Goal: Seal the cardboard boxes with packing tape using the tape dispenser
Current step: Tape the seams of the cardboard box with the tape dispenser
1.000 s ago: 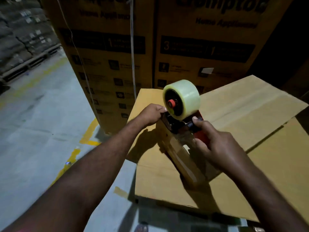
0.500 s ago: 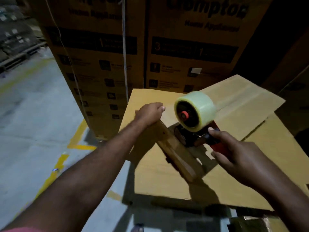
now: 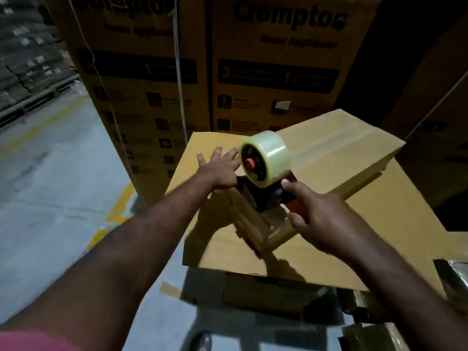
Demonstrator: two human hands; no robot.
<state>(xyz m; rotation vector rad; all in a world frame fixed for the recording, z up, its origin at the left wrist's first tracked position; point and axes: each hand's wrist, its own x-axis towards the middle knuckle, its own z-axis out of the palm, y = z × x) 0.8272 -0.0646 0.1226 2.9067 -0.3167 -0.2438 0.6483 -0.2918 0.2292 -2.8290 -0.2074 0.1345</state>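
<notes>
Cardboard box (image 3: 354, 153) closed, tape dispenser (image 3: 263, 198) standing on box top, clear tape roll (image 3: 271, 154) uppermost. Right hand (image 3: 321, 216) grips red handle (image 3: 298, 206). Left hand (image 3: 219, 171) flat on box top, fingers spread, just beside dispenser. Printed cartons (image 3: 273, 72) stacked behind box.

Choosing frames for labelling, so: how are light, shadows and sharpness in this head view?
Head view: dim, right background nearly black; hard arm shadows fall across the cardboard box; the tape dispenser looks fairly sharp, small print on the stacked cartons is smeared; wide-angle bends their edges.
</notes>
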